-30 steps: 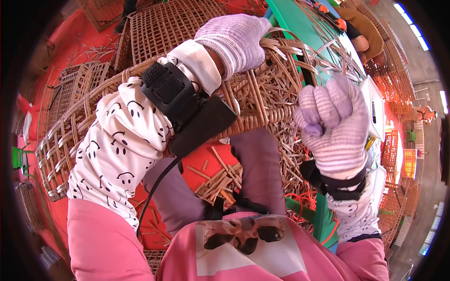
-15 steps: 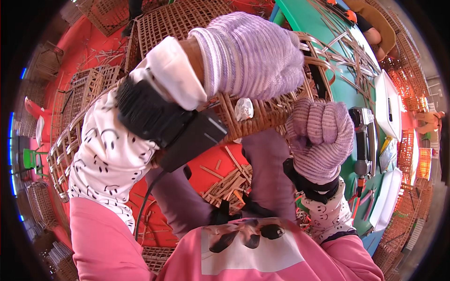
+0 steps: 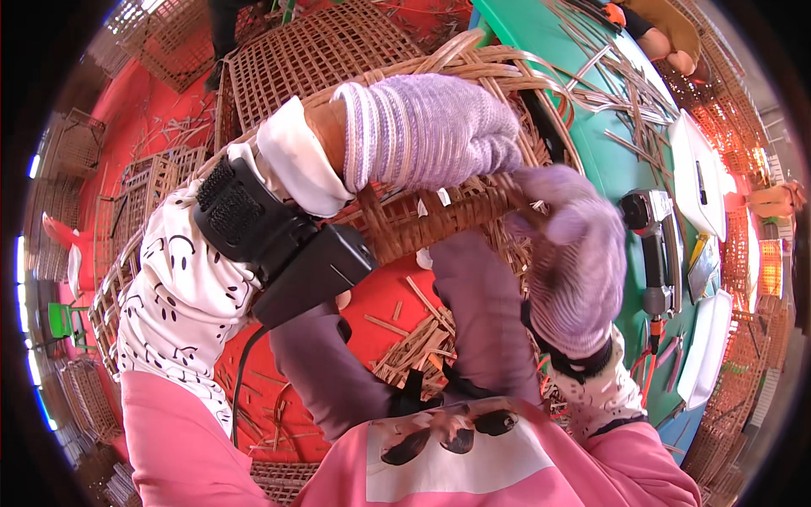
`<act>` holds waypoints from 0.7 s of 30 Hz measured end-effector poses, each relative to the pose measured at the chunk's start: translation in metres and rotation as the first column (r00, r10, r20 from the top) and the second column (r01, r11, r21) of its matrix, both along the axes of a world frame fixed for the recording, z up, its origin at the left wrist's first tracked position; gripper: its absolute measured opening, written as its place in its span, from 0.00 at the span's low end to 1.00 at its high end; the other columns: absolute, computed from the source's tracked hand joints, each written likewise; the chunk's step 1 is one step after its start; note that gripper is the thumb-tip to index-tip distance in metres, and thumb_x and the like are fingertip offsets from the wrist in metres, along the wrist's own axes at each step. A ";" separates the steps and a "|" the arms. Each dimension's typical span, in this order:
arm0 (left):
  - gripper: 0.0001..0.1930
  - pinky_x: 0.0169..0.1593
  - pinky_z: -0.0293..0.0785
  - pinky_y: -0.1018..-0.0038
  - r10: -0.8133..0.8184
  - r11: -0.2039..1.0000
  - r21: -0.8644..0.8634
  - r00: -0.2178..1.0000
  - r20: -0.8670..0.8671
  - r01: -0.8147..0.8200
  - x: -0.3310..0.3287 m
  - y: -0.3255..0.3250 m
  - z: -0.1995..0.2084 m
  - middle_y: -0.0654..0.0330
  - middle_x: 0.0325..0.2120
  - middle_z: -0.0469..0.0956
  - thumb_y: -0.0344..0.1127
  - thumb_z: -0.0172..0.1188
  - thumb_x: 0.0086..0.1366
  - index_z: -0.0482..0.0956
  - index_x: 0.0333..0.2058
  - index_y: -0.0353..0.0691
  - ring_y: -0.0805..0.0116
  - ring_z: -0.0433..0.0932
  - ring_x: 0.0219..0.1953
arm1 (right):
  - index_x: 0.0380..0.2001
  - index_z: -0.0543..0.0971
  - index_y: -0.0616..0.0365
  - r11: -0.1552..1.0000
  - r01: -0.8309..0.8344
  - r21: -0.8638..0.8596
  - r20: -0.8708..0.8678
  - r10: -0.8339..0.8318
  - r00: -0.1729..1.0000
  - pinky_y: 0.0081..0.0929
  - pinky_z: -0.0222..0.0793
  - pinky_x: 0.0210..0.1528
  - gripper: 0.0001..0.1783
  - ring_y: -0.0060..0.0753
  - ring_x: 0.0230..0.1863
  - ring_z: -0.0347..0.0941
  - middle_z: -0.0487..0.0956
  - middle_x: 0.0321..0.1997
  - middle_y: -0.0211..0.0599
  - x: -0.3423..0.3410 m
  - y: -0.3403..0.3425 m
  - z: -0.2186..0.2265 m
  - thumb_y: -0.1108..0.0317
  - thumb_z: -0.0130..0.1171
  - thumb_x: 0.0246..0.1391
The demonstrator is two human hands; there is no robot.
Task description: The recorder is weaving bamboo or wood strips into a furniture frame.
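Observation:
A brown woven basket (image 3: pixel 448 221) lies tilted across my lap, its near edge wrapped in strips. Above it, my left hand (image 3: pixel 431 131), in a purple-and-white striped knit glove, is closed with fingers curled down at the weave; what they grip is hidden. My right hand (image 3: pixel 579 253), in a matching glove, is at the basket's right end, its fingers bent and smeared by motion beside the wrapped edge. Loose strips (image 3: pixel 498 68) arch over the basket's far side. A black device (image 3: pixel 312 262) is strapped to my left wrist.
To the right is a green table (image 3: pixel 608 110) bearing scattered strips (image 3: pixel 621 93), a black-and-silver power tool (image 3: pixel 655 245), and white trays (image 3: pixel 698 173). Strip offcuts (image 3: pixel 414 342) lie on the red floor between my legs. Another woven basket (image 3: pixel 312 63) stands ahead. A co-worker's arm (image 3: pixel 667 51) shows at the upper right.
My left hand has moved down and slightly left. The right hand has turned from an upright fist toward the basket edge. More of the arching strips now show beyond the left hand.

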State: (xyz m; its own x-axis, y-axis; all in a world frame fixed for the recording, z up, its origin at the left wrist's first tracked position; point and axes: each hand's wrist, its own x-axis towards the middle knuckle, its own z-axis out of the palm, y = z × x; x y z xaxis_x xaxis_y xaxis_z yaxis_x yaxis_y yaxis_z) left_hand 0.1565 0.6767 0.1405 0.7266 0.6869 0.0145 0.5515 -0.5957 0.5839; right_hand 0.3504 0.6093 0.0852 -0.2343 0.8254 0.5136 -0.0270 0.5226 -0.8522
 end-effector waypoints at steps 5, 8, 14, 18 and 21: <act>0.11 0.34 0.69 0.62 0.011 0.999 -0.043 0.999 0.034 -0.010 -0.002 -0.003 -0.007 0.49 0.24 0.74 0.40 0.51 0.61 0.75 0.31 0.38 0.48 0.73 0.31 | 0.38 0.72 0.60 0.735 0.018 -0.678 -0.081 -0.099 0.992 0.24 0.71 0.26 0.24 0.34 0.35 0.74 0.74 0.38 0.41 0.030 -0.027 -0.005 0.49 0.40 0.61; 0.10 0.34 0.69 0.61 -0.008 0.992 0.125 1.000 -0.013 0.010 -0.003 -0.009 -0.007 0.50 0.24 0.74 0.40 0.51 0.60 0.76 0.29 0.41 0.49 0.74 0.30 | 0.33 0.75 0.60 0.837 -0.126 -0.533 -0.004 0.146 0.989 0.23 0.69 0.29 0.18 0.29 0.27 0.72 0.75 0.31 0.36 0.026 -0.027 -0.009 0.55 0.45 0.60; 0.12 0.30 0.69 0.62 0.061 0.998 0.029 0.987 -0.151 -0.058 -0.006 -0.014 0.011 0.54 0.19 0.75 0.42 0.51 0.61 0.74 0.24 0.42 0.50 0.74 0.26 | 0.31 0.76 0.59 0.514 -0.286 -0.808 -0.213 0.198 0.957 0.19 0.66 0.28 0.08 0.17 0.27 0.68 0.73 0.24 0.24 0.003 -0.020 -0.005 0.65 0.57 0.55; 0.12 0.31 0.69 0.64 0.057 0.996 -0.064 0.990 -0.131 -0.066 -0.007 -0.011 0.011 0.50 0.21 0.74 0.41 0.54 0.58 0.75 0.24 0.39 0.49 0.74 0.27 | 0.29 0.73 0.57 0.534 -0.322 -0.782 -0.226 0.238 0.945 0.16 0.66 0.25 0.11 0.16 0.24 0.68 0.70 0.22 0.22 -0.002 -0.023 -0.013 0.61 0.54 0.57; 0.11 0.31 0.69 0.64 0.056 0.998 -0.016 0.992 -0.117 -0.058 -0.007 -0.011 0.007 0.50 0.20 0.74 0.40 0.55 0.58 0.75 0.24 0.38 0.50 0.74 0.27 | 0.32 0.74 0.57 0.537 -0.348 -0.769 -0.248 0.250 0.936 0.16 0.68 0.23 0.15 0.18 0.24 0.69 0.72 0.23 0.25 -0.004 -0.023 -0.021 0.55 0.52 0.58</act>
